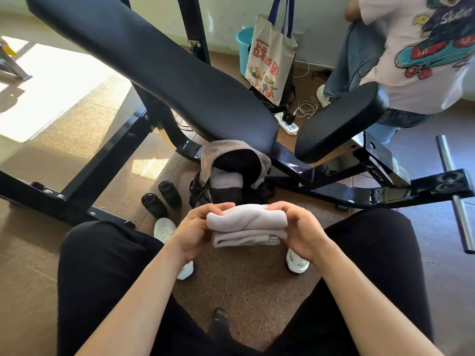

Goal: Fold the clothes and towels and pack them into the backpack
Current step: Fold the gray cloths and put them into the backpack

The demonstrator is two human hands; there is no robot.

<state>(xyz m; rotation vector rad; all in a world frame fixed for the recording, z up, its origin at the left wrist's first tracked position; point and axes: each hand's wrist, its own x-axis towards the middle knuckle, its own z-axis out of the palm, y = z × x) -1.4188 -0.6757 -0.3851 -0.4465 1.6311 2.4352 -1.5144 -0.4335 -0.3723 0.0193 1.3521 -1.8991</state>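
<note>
A folded pale grey towel (247, 224) is held in the air between my knees, in several layers. My left hand (195, 228) grips its left end and my right hand (299, 227) grips its right end. Just beyond it on the floor stands the backpack (232, 173), grey-brown with a dark inside, its top open. A folded pale cloth (226, 179) shows inside the opening.
A black weight bench (164, 70) with its steel frame (334, 181) crosses right behind the backpack. Two black bottles (162, 197) stand left of the backpack. A tote bag (271, 57), a power strip (288, 123) and a seated person (416, 60) are farther back.
</note>
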